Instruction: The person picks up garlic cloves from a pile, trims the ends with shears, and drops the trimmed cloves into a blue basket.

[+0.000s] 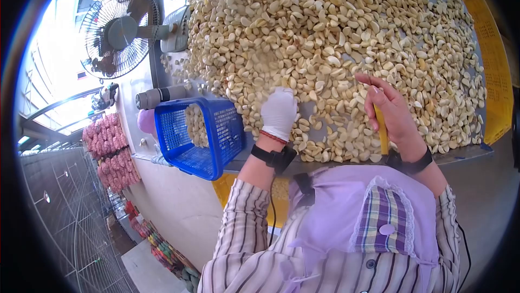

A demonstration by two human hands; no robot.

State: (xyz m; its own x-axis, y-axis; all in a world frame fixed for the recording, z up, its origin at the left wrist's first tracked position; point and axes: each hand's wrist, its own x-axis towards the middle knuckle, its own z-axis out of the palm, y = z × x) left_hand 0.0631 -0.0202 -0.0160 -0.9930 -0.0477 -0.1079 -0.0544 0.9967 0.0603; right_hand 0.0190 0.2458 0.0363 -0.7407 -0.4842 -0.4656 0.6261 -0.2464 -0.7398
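Observation:
A wide heap of pale, split nut-like pieces [325,38] covers the metal table. My left hand [279,114], in a white glove, rests at the near side of the heap with its fingers curled down; whatever they hold is hidden. My bare right hand [391,110] grips a yellow-handled tool [382,130], its index finger stretched out over the pieces. The tool's far end cannot be made out clearly. Left of my gloved hand, a blue plastic basket [233,130] lies tilted at the table edge, with some pale pieces inside.
A fan [122,33] stands at the upper left, near a grey cylinder [161,97] and a pink object [146,121]. A yellow crate [495,65] stands beyond the table's right end. Another yellow crate [221,189] shows below the near metal edge [460,153].

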